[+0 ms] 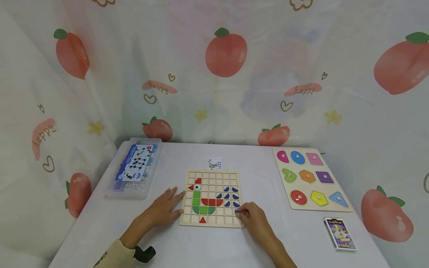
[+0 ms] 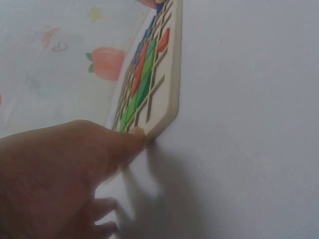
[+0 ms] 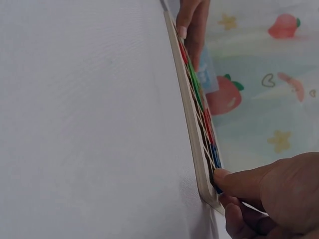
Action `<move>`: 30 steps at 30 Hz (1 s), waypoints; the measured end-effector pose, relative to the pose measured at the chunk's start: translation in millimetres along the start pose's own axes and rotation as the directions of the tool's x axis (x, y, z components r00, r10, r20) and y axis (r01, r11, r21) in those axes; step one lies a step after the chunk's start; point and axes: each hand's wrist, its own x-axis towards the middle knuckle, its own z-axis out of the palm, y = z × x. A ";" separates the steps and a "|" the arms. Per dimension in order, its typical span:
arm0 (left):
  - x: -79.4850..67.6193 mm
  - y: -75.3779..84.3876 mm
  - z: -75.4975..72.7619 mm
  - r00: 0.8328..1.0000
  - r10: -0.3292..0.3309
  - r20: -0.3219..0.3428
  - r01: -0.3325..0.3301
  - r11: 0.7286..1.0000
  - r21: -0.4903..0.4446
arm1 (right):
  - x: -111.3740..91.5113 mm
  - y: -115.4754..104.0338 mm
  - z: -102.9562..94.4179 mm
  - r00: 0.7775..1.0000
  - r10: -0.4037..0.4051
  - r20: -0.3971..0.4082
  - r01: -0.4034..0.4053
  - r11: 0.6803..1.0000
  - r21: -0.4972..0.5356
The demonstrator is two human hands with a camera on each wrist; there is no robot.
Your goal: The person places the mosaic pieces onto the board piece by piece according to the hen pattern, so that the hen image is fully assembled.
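A square wooden grid board (image 1: pixel 223 219) lies on the table, holding red, green and blue pieces that form a bird, with a round eye piece (image 1: pixel 197 187) near its top left. My left hand (image 1: pixel 161 208) rests at the board's left edge, fingers spread and straight, thumb on the rim in the left wrist view. At the lower right corner, my right hand (image 1: pixel 254 219) pinches a small blue piece (image 1: pixel 237 211) between thumb and fingers over a cell of the right column. Several blue leaf-shaped pieces (image 1: pixel 235 189) sit above it. Behind the board lies a small picture card (image 1: pixel 214 163) of a similar bird.
A clear plastic case (image 1: pixel 134 190) with a blue label stands at the back left. At the right is a knobbed shape puzzle board (image 1: pixel 315 185), with a card box (image 1: pixel 340 233) in front of it. A printed curtain (image 1: pixel 214 100) hangs behind the table.
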 end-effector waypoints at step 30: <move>-1.6 -0.8 0.6 1.000 -0.001 -0.018 0.001 1.000 0.004 | -2.9 -3.5 2.2 0.998 -0.047 -0.044 0.036 0.974 -0.224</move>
